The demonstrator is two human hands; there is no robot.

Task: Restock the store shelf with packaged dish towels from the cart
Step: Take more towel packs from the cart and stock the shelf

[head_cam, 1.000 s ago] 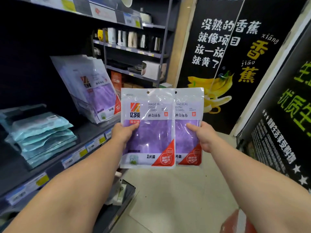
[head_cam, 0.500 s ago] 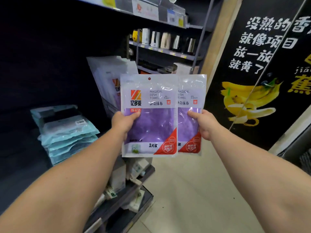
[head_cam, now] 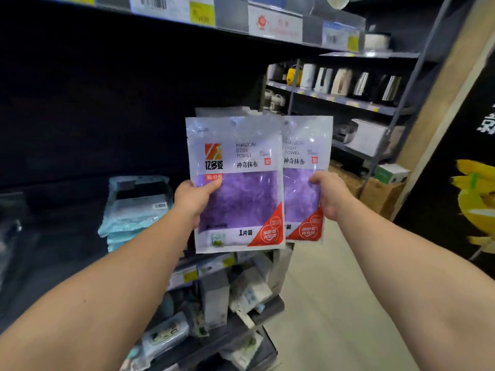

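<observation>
I hold up two purple dish towel packs side by side in front of the dark shelf (head_cam: 67,236). My left hand (head_cam: 191,200) grips the front dish towel pack (head_cam: 241,199) by its left edge, thumb on the clear window. My right hand (head_cam: 330,195) pinches the second dish towel pack (head_cam: 302,183) at its right edge; that pack is partly hidden behind the first. Just behind them, the top of a standing stack of the same packs (head_cam: 222,111) shows on the shelf.
A pile of light-blue cloth packs (head_cam: 134,207) lies on the shelf to the left. Lower shelves hold small boxed goods (head_cam: 241,290). Kettles (head_cam: 342,81) line a far rack. The floor aisle (head_cam: 334,303) runs on the right, beside a black banana poster (head_cam: 471,196).
Both packs have moved left toward the shelf and now cover the standing stack of purple packs. My grip on each pack is the same.
</observation>
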